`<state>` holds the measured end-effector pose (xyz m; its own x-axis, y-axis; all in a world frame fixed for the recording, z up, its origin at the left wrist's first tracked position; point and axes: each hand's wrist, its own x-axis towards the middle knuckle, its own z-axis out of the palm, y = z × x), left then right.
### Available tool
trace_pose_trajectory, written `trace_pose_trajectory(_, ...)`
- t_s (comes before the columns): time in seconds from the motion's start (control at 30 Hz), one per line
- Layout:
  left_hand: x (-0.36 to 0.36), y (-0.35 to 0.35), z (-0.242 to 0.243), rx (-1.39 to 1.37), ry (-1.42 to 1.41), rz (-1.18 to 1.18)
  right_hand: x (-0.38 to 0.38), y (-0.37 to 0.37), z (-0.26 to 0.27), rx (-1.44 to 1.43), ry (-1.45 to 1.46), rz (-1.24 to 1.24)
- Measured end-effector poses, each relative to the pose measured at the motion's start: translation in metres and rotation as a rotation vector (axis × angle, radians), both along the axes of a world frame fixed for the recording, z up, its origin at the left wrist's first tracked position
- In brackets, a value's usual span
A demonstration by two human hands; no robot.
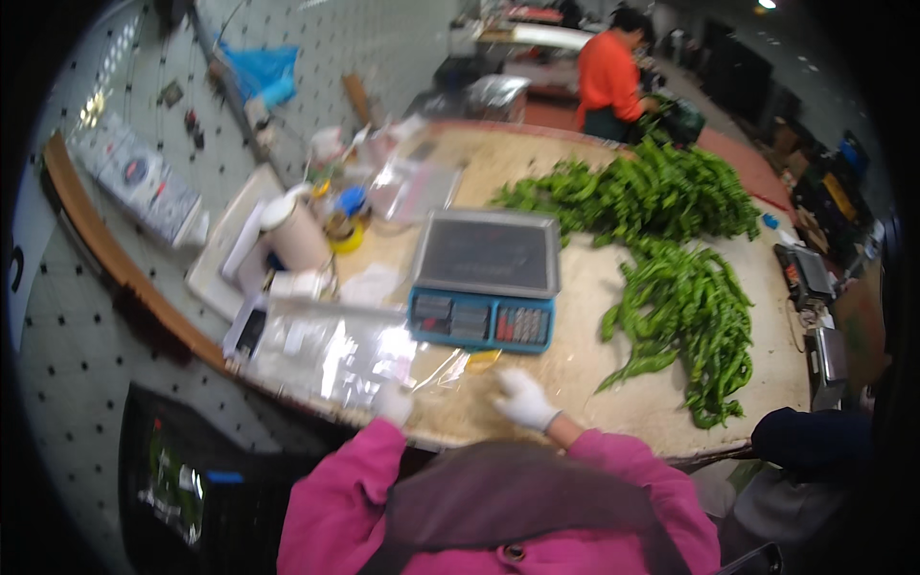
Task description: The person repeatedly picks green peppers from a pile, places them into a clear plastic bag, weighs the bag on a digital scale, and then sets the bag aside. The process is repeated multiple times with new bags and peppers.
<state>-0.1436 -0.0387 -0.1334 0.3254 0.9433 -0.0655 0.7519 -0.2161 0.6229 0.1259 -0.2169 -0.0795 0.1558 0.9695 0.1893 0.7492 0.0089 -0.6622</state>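
My left hand (392, 404), in a white glove, is at the near edge of several clear plastic bags (323, 352). Blur hides whether its fingers grip the film. My right hand (523, 399), gloved too, hovers over or rests on the tabletop with its fingers apart and nothing visible in them. Just beyond it lies a small yellow item (483, 359). A blue digital scale (481, 316) faces me, and its metal pan (489, 251) bears nothing. Long green peppers (683, 323) lie heaped to the right.
Behind the peppers spreads a pile of leafy greens (647, 190). Paper rolls (295, 233) and yellow tape (345, 237) stand at left on the wooden table (582, 316). A black crate (215, 481) sits below left. Across the table, a person in orange (609, 79) handles greens.
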Motion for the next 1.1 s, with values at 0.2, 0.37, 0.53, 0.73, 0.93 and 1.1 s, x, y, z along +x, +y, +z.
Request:
trace_pose_trajectory(0.2,-0.017,-0.004,0.012,0.114,-0.345,0.226,0.014,0.034,-0.023,0.019,-0.317,0.103)
trace_pose_trajectory(0.37,0.009,-0.025,0.027,0.25,-0.472,0.09,-0.002,0.027,-0.003,0.061,-0.176,-0.09)
trace_pose_trajectory(0.53,0.044,-0.048,0.044,-0.004,-0.493,-0.133,-0.024,0.035,0.015,-0.613,1.357,-0.192)
trace_pose_trajectory(0.73,0.058,-0.056,0.046,0.311,-0.075,-0.29,-0.035,0.029,-0.015,-0.546,1.336,-0.184)
trace_pose_trajectory(0.93,0.052,-0.047,-0.011,0.255,0.335,-0.279,-0.033,0.029,-0.029,-0.483,1.067,-0.264)
trace_pose_trajectory(1.1,0.012,-0.007,-0.034,0.088,-0.085,0.108,-0.03,0.018,-0.014,-0.421,1.12,-0.305)
